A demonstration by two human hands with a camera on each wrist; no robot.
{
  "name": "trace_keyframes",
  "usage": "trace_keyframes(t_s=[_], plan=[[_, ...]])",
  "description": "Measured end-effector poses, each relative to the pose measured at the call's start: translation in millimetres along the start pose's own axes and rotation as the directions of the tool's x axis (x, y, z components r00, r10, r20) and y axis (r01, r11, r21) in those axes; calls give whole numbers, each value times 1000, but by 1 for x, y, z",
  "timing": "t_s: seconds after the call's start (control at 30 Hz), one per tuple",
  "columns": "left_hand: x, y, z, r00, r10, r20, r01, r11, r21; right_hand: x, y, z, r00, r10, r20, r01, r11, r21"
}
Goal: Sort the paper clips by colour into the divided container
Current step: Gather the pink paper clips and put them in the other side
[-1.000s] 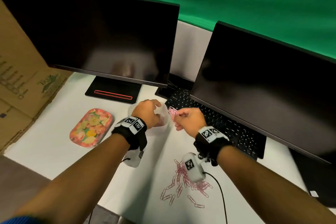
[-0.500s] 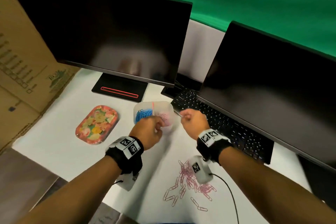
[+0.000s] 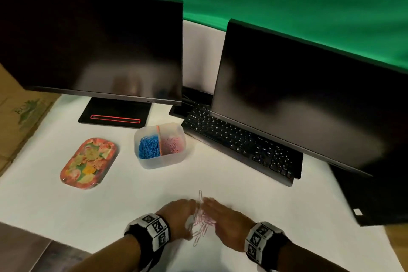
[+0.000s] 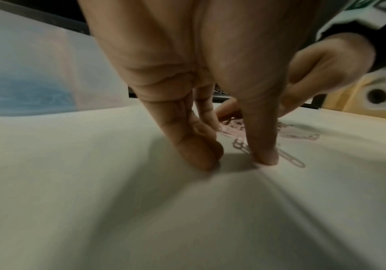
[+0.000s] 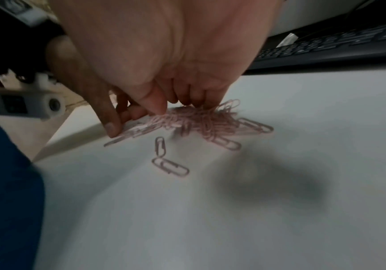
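A clear divided container [image 3: 164, 162] stands mid-table, with blue paper clips [image 3: 149, 147] in its left compartment and pink ones [image 3: 173, 144] in its right. A pile of loose pink paper clips [image 3: 202, 219] [image 5: 201, 122] lies near the table's front edge. My left hand [image 3: 187, 216] [image 4: 233, 160] is at the pile's left side, its straight fingertips [image 4: 203, 159] pressing on the white surface. From the right, my right hand [image 3: 212, 207] [image 5: 178, 109] has its fingers and thumb curled down into the pile. A few clips [image 5: 170, 167] lie loose in front of it.
Two dark monitors [image 3: 92, 46] [image 3: 309, 99] stand at the back, and a black keyboard [image 3: 240, 146] lies under the right one. A floral tray [image 3: 88, 163] sits left of the container. Cardboard boxes [image 3: 19, 108] line the left side. The table edge [image 3: 44, 236] is close to my wrists.
Both hands have left the container and come back down to the pink pile at the table's front. The container now stands uncovered. The view has tilted downward.
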State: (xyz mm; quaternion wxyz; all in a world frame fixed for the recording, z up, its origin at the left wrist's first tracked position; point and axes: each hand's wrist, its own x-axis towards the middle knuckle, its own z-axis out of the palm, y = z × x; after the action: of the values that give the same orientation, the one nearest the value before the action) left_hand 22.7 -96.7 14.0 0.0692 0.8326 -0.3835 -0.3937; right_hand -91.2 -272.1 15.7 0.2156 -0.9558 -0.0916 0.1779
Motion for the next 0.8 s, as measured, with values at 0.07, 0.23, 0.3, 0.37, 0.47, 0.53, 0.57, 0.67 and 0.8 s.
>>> trace_keyframes(t_s=[0.07,0.23,0.3,0.37,0.47,0.53,0.57,0.67,0.8], plan=[[5,-1,-1,998,-4,-61,-1,997,-81,-12,7,-1,982,126,-142,-114,990,86],[14,1,-6,998,-6,-62,7,1000,4,-52,22,2,859,503,-97,-483,858,174],[16,8,-4,998,42,-38,-40,997,63,-57,22,11,852,523,-11,-509,833,216],[18,15,1,997,69,-31,-66,994,84,-51,20,19,854,520,24,-509,824,248],[20,25,8,997,64,-45,-61,995,75,-30,12,21,861,508,32,-494,821,285],[21,30,8,994,61,-92,-58,998,31,-14,4,17,873,486,39,-477,835,274],[21,32,7,992,58,-112,-58,998,9,-8,1,15,883,468,40,-462,850,254],[21,34,6,987,53,-149,-58,998,-30,5,-3,13,879,476,30,-466,841,275],[22,35,5,975,29,-219,-49,995,-84,13,-1,13,877,481,-22,-453,839,302]])
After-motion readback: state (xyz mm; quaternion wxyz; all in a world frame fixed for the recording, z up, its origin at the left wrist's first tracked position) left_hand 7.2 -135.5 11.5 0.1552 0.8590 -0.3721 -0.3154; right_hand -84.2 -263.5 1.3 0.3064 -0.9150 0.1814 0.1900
